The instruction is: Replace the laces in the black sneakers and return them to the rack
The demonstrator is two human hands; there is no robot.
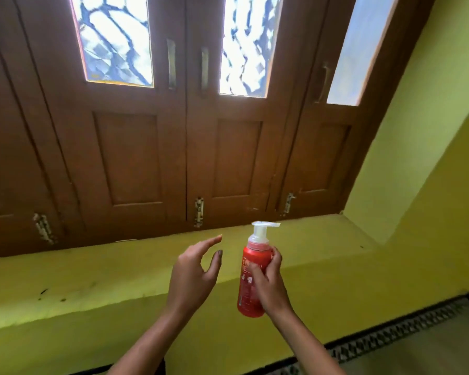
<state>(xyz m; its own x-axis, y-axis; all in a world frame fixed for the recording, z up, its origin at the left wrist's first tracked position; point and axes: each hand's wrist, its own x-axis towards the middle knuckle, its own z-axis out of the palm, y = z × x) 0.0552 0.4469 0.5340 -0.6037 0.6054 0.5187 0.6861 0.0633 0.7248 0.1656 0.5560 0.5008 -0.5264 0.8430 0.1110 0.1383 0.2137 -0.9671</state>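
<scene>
Sneakers, black, nowhere in view. Your right hand (267,282) grips the red plastic pump bottle (255,254) above the yellow ledge (92,269) front edge; left hand (192,269) loose, fingers apart. One-handed grip could slip and drop it.

Yellow-green walls (423,147), wooden window shutters (130,158)

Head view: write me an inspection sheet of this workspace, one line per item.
Surface: yellow-green ledge, a few dark marks at its left.
Job's things: nothing seen; no sneakers, laces or rack in view.
Clutter: red pump bottle, white pump head, upright.
Hands: right hand grips the bottle; left hand open beside it, not touching.
Cables: nothing seen.
Surroundings: brown wooden shutters with glass panes, yellow-green wall, patterned mat at lower right.
</scene>
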